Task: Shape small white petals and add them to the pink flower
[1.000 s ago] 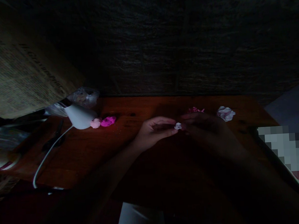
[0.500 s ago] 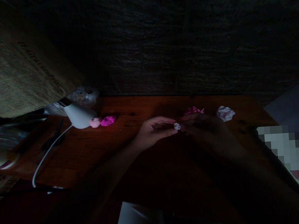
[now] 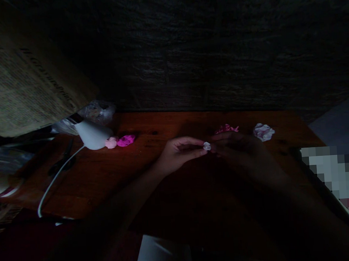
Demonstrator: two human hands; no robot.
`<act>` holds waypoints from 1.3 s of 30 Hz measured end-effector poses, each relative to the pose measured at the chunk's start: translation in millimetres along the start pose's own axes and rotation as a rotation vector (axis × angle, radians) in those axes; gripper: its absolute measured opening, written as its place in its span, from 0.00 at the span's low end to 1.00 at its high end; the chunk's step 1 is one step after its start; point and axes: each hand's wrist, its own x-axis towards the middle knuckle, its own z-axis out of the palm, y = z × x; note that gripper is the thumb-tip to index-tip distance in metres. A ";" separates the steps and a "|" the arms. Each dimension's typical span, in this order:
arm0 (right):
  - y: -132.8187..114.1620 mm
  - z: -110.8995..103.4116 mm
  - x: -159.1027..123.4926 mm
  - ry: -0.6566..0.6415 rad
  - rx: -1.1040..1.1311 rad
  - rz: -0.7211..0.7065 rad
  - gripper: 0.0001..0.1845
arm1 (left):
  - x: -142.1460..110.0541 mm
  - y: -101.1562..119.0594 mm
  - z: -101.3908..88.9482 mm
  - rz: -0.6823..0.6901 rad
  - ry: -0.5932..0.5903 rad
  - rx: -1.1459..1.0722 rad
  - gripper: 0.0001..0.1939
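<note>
My left hand (image 3: pixel 180 151) pinches a small white flower (image 3: pixel 206 146) between thumb and fingertips. From the other side, the fingertips of my right hand (image 3: pixel 246 151) close on the same flower, which looks rose-like and ruffled; its material is too dark to tell. Behind my right hand lies a crumpled pink flower-like piece (image 3: pixel 227 128), partly hidden by the fingers. To its right rests a larger pale ruffled flower (image 3: pixel 263 132). Farther left, a light pink lump (image 3: pixel 111 142) and a bright magenta lump (image 3: pixel 126 140) sit side by side on the wooden table (image 3: pixel 150 128).
A white lamp base (image 3: pixel 93 134) with a cable stands at the left, under a newsprint-patterned shade (image 3: pixel 35 76). Dark scissors (image 3: pixel 64 161), a plastic bag (image 3: pixel 98 111) and a tub (image 3: pixel 3 184) are nearby. A brick wall (image 3: pixel 188 58) rises behind. A pixelated screen (image 3: pixel 340 179) is at right.
The small white flower has turned slightly between my fingertips. Both hands stay in nearly the same place, and the other things have not moved.
</note>
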 end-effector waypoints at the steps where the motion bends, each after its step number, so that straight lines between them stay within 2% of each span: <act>1: 0.0 -0.1 0.0 -0.003 0.004 -0.002 0.22 | 0.2 -0.1 0.0 0.004 0.000 -0.004 0.16; 14: -2.7 0.0 -1.6 -0.026 -0.026 -0.022 0.22 | -0.8 2.6 -0.2 0.000 -0.001 -0.053 0.14; 22: 3.0 4.7 -1.1 0.005 -0.081 -0.145 0.15 | -0.3 2.0 1.0 -0.001 0.018 -0.114 0.14; 31: 0.2 9.4 -2.9 -0.032 -0.243 -0.225 0.11 | 1.3 -0.3 1.2 0.010 0.029 -0.184 0.13; 39: 5.3 11.5 -1.7 -0.009 -0.182 -0.189 0.12 | 2.6 -2.3 -1.0 0.063 -0.005 -0.102 0.12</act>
